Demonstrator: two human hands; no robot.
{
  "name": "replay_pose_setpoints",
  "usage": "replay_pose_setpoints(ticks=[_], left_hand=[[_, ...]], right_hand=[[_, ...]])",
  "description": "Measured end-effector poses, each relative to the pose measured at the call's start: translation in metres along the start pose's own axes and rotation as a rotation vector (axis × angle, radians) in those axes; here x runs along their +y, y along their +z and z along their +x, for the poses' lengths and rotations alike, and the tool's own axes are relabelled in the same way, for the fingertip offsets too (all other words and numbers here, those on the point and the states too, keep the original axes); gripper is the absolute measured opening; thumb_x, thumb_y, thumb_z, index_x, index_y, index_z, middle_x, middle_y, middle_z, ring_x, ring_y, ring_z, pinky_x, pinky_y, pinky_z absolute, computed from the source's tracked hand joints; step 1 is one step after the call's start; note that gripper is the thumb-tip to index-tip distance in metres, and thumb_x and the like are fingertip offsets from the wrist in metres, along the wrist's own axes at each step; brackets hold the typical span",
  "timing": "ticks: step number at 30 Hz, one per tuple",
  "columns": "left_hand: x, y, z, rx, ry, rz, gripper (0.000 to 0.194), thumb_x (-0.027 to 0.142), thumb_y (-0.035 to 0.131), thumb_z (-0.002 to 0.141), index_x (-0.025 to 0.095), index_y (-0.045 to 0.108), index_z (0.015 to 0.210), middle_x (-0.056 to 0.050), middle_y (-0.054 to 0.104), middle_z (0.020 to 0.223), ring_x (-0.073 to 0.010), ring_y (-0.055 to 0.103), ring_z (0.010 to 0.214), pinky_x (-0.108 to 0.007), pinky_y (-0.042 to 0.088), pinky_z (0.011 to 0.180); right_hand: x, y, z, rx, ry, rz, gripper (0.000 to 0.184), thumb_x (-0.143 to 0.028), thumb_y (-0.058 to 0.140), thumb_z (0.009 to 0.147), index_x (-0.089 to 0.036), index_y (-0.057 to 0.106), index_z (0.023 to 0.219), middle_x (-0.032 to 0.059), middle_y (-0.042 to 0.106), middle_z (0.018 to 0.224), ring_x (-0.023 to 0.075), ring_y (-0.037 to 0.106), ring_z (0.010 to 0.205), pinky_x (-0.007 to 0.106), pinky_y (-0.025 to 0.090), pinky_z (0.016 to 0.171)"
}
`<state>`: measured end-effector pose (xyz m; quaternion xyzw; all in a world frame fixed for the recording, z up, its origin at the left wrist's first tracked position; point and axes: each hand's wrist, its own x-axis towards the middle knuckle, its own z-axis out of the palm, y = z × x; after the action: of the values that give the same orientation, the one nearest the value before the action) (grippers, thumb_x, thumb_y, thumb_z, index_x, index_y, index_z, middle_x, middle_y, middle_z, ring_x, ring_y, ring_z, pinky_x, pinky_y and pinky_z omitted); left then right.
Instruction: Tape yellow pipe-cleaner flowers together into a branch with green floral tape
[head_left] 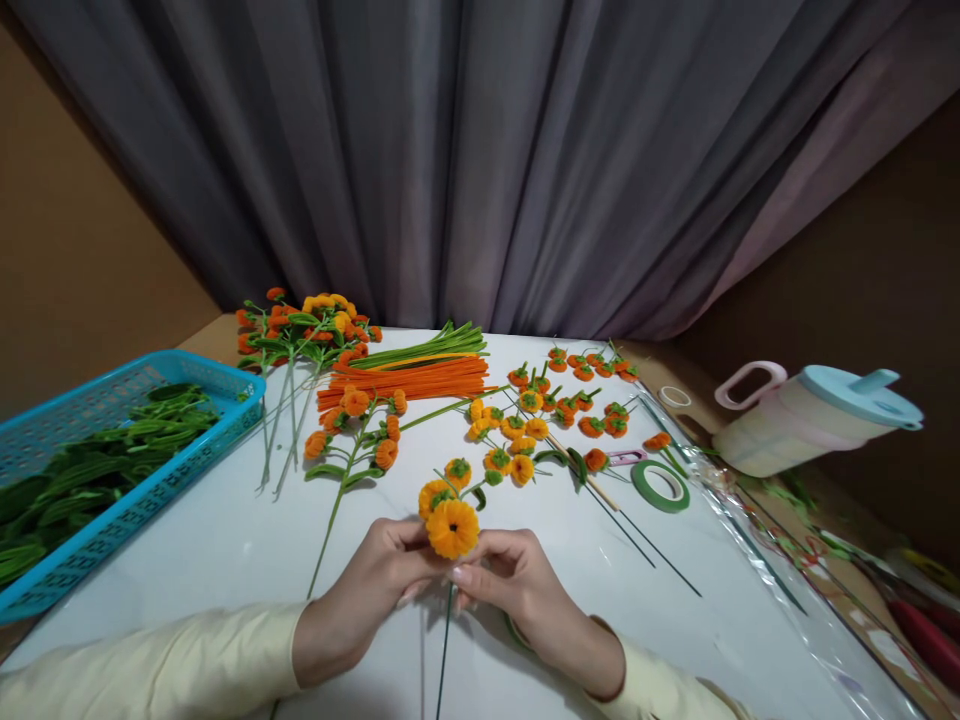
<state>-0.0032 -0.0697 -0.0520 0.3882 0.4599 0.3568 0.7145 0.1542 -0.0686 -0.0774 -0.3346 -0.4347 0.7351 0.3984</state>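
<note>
Both my hands meet at the near middle of the white table (225, 530). My left hand (367, 595) and my right hand (517, 590) have their fingers pinched together on an orange pipe-cleaner flower (452, 528) with a thin green stem (444, 650) that hangs down between them. A second, similar flower (435, 494) sits just behind it. Cream sleeves cover both forearms.
A blue basket (187, 370) of green leaves stands at the left. Finished flower stems (300, 340), orange and green pipe cleaners (420, 375), several small orange flowers (555, 400), a roll of green tape (660, 487) and thin wires (637, 535) lie beyond. A lidded jug (810, 415) lies on its side at the right.
</note>
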Motion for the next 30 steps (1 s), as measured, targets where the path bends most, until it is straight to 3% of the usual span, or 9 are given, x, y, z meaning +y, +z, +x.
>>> replay_pose_setpoints(ticks=[11, 18, 22, 30], left_hand=[[-0.002, -0.002, 0.006, -0.059, -0.055, -0.058, 0.023, 0.032, 0.073, 0.064, 0.012, 0.063, 0.06, 0.001, 0.05, 0.051, -0.0101, 0.041, 0.051, -0.024, 0.027, 0.05], [-0.009, -0.006, 0.012, -0.059, -0.067, -0.06, 0.03, 0.031, 0.076, 0.062, 0.014, 0.053, 0.054, 0.009, 0.032, 0.04, -0.0041, 0.019, 0.04, -0.024, 0.012, 0.044], [-0.01, -0.008, 0.013, -0.08, -0.058, -0.056, 0.038, 0.035, 0.074, 0.065, 0.016, 0.046, 0.047, 0.011, 0.025, 0.034, -0.0036, 0.016, 0.037, -0.026, 0.01, 0.043], [-0.009, -0.008, 0.014, -0.13, -0.087, -0.123, 0.024, 0.03, 0.074, 0.066, 0.013, 0.058, 0.059, 0.011, 0.029, 0.038, -0.0019, 0.012, 0.037, -0.025, 0.007, 0.043]], right_hand=[[-0.001, -0.002, 0.001, -0.023, 0.053, 0.042, 0.023, -0.032, 0.078, 0.068, -0.011, 0.069, 0.068, 0.0008, 0.062, 0.058, 0.0099, 0.058, 0.052, 0.022, 0.047, 0.054], [0.002, -0.004, 0.002, -0.002, 0.071, 0.024, 0.022, -0.033, 0.078, 0.069, -0.012, 0.071, 0.071, 0.001, 0.063, 0.058, 0.0105, 0.058, 0.053, 0.023, 0.047, 0.055], [0.002, -0.004, 0.003, 0.005, 0.073, 0.019, 0.021, -0.032, 0.078, 0.069, -0.012, 0.071, 0.071, 0.0008, 0.064, 0.058, 0.0104, 0.058, 0.053, 0.023, 0.046, 0.055], [0.002, -0.004, 0.002, -0.012, 0.064, -0.004, 0.021, -0.032, 0.076, 0.071, -0.012, 0.069, 0.07, 0.0007, 0.063, 0.056, 0.0104, 0.057, 0.053, 0.023, 0.045, 0.055]])
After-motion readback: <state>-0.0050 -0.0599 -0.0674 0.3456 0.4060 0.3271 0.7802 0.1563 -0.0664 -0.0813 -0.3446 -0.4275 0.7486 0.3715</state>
